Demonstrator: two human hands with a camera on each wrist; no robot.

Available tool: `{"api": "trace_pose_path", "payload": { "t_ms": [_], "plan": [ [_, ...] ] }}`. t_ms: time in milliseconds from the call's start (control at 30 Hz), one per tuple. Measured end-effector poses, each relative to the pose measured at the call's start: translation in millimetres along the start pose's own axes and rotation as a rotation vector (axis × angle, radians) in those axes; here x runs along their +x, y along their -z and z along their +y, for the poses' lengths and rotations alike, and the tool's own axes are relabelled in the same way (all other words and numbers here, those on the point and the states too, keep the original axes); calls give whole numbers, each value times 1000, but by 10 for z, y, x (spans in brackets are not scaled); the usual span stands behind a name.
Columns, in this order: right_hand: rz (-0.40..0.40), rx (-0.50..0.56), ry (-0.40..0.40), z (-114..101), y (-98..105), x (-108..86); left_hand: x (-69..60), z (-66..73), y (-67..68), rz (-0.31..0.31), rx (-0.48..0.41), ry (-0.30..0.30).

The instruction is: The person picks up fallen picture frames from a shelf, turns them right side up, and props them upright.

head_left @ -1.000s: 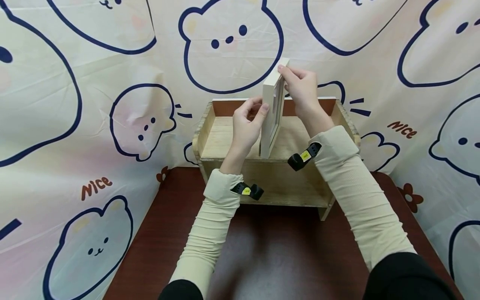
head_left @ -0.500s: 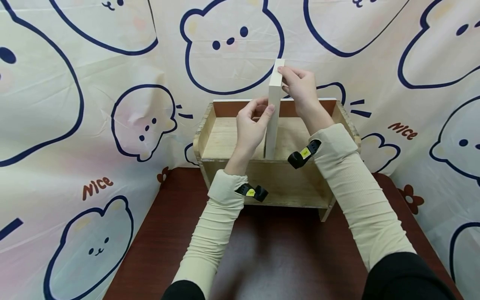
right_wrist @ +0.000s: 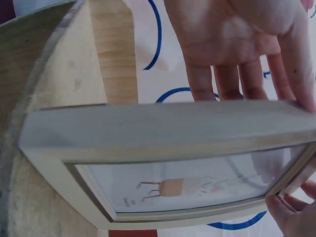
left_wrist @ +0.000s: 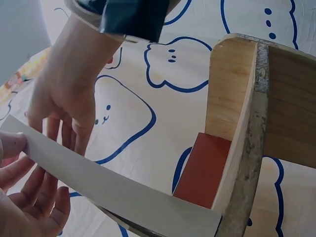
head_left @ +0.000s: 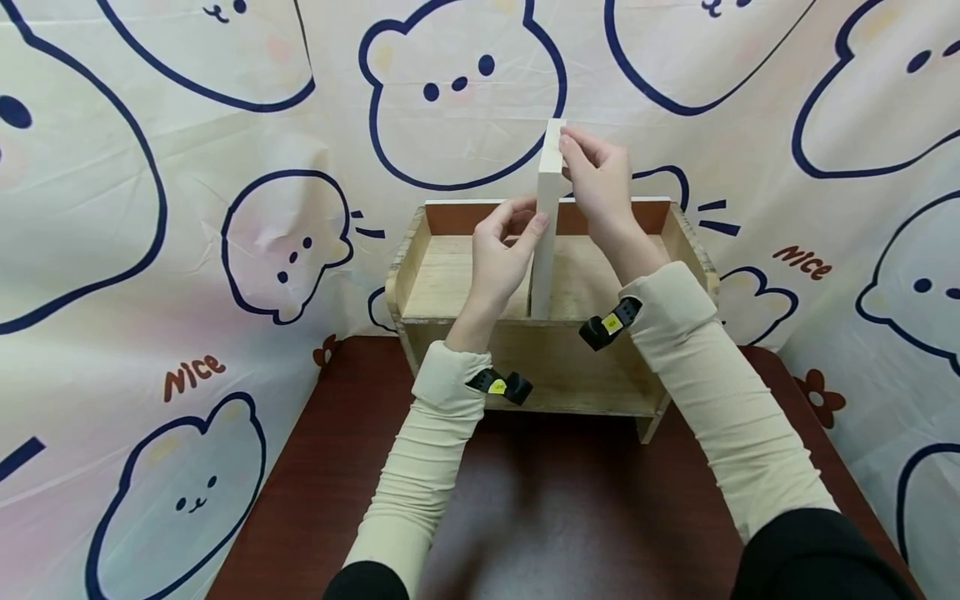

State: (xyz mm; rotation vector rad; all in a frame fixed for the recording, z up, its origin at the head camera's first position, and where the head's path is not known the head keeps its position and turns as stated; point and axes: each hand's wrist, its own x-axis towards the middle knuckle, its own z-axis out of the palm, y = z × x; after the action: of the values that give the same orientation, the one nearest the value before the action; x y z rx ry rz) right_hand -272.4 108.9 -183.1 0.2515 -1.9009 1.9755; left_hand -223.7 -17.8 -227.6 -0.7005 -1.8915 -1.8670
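A pale wooden picture frame [head_left: 547, 242] stands upright on its edge on the top board of a small wooden shelf [head_left: 457, 275], edge-on in the head view. My left hand [head_left: 501, 258] holds its near side, thumb on the edge and fingers at the left face. Higher up, my right hand [head_left: 603, 183] pinches the frame's top at the right. The right wrist view shows the frame's glazed front with a small printed drawing [right_wrist: 170, 187] behind the glass. In the left wrist view, the frame's pale edge [left_wrist: 123, 187] crosses in front of my left fingers [left_wrist: 39, 197].
The shelf has raised side panels [head_left: 693, 242], a reddish-brown back strip [head_left: 457, 218] and a lower board [head_left: 577, 375]. It stands on a dark red-brown table [head_left: 570, 500]. Behind it hangs a cloth [head_left: 300, 250] printed with cartoon animals.
Between the first and second frames, the picture frame turned edge-on, its near side shifting right with my left hand. Since then my right wrist has dropped slightly, and the frame has barely moved.
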Motion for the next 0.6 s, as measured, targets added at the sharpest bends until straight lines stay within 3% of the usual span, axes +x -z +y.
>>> {"api": "trace_pose_path", "payload": {
  "t_ms": [400,533,600],
  "plan": [
    [-84,-195,249,16,1,-250,-61,-100,109,-73,-51,16],
    [-74,-309,290,27,-5,-269,-78,-181,139,-97,-52,4],
    [-60,-362,310,40,-4,-273,-72,-293,165,-102,-45,0]
  ]
}}
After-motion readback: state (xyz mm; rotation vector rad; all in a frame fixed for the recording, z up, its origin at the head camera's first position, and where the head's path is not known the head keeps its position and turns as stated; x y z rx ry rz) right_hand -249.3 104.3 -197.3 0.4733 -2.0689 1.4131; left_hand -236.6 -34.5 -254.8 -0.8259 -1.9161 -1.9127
